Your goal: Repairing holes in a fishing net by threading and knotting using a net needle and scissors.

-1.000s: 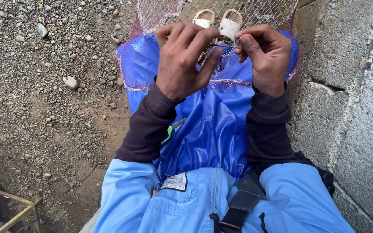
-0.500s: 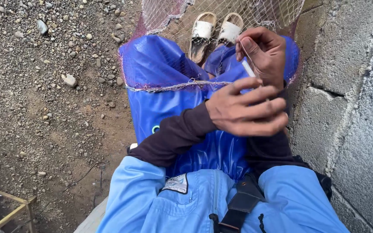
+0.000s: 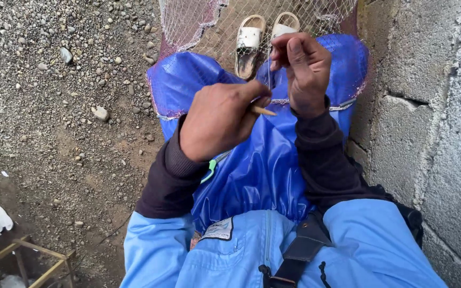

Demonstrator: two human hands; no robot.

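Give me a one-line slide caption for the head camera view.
Left hand grips a wooden netting needle while right hand pinches fishing net over blue apron.

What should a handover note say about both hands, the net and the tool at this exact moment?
Left hand: closed on a thin wooden netting needle, tip pointing toward the other hand.
Right hand: raised, pinching a fine thread at the net's edge.
Net: draped over the blue apron on the lap, running out toward the sandals on gravel.
Done: cannot tell how much mesh is worked.
Left: the needle is not yet passed through the held mesh.
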